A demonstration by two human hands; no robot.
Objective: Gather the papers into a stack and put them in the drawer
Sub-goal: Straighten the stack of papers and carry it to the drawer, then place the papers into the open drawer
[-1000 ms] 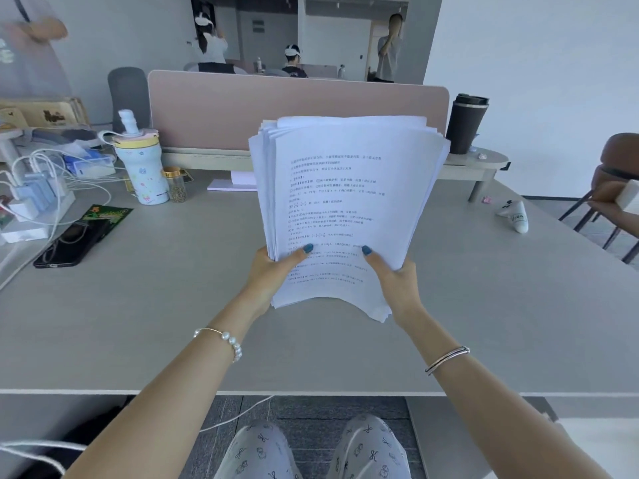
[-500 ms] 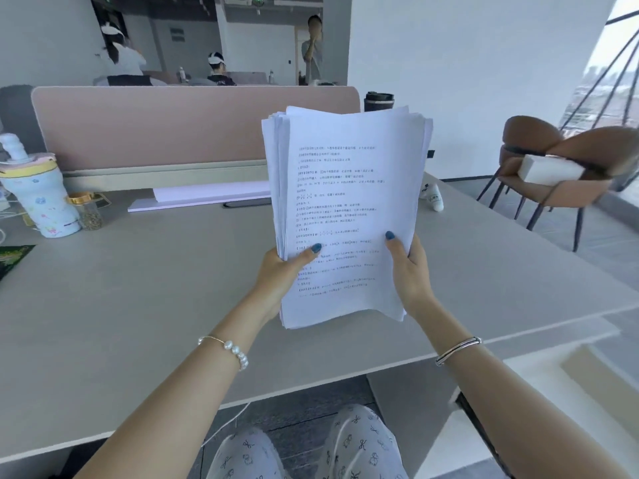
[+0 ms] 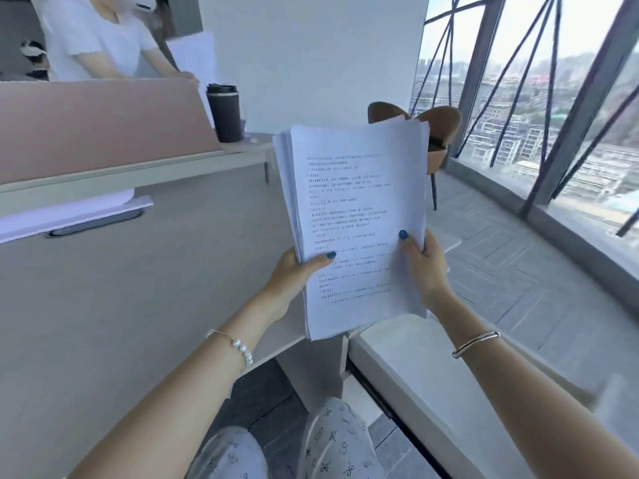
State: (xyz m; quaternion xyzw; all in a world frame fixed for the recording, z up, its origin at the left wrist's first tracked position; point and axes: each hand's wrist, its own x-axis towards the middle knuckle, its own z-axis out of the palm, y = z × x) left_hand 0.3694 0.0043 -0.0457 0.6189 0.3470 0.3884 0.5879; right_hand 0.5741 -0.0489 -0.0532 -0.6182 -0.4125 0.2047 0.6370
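A thick stack of white printed papers point(image 3: 356, 209) stands upright in the air over the desk's right end. My left hand point(image 3: 294, 271) grips its lower left edge, thumb on the front sheet. My right hand point(image 3: 423, 267) grips the lower right edge the same way. Below the stack, beside the desk, lies the white top of a low cabinet point(image 3: 408, 361); a dark gap runs along its near side. I cannot tell whether a drawer is open there.
The grey desk point(image 3: 121, 305) fills the left, with a pink divider point(image 3: 96, 129), a black tumbler point(image 3: 225, 113) and a flat white pad point(image 3: 69, 210) at its back. A person in white stands behind the divider. A brown chair point(image 3: 439, 133) and large windows lie to the right.
My view has swung to the right, past the desk's end to the cabinet and windows. Both hands still hold the stack, carried to the right with the turn.
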